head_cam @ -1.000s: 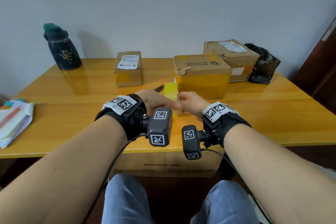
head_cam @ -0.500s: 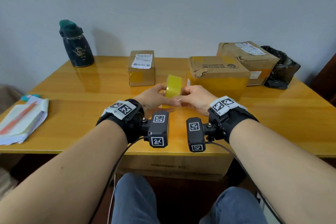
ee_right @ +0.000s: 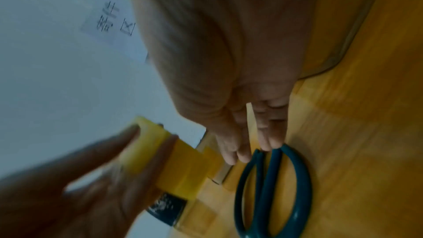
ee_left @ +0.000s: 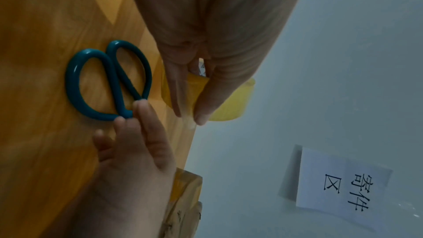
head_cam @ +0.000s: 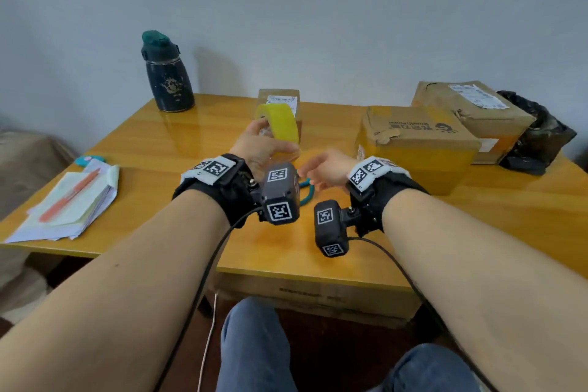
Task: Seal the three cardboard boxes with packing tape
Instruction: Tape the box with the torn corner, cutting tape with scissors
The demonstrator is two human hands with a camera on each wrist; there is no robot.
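Note:
My left hand (head_cam: 270, 140) grips a yellow roll of packing tape (head_cam: 280, 126) above the table, thumb on one side and fingers on the other; the left wrist view shows the roll (ee_left: 228, 100) pinched the same way. My right hand (head_cam: 319, 169) reaches down with straight fingers, and its fingertips (ee_right: 270, 144) touch the teal handles of the scissors (ee_right: 272, 187) lying on the table. Three cardboard boxes stand behind: a small one (head_cam: 270, 97), a middle one (head_cam: 413, 143) with a torn flap, and a larger one (head_cam: 471, 108) at the back right.
A dark bottle (head_cam: 167, 73) stands at the back left. A stack of papers with an orange pen (head_cam: 70, 200) lies at the left edge of the yellow wooden table (head_cam: 509, 216). A black bag (head_cam: 541, 134) sits beside the right box. Another carton (head_cam: 311, 296) is under the table.
My right hand has let go of the tape roll and dropped to the scissors. My left hand alone has lifted the roll higher.

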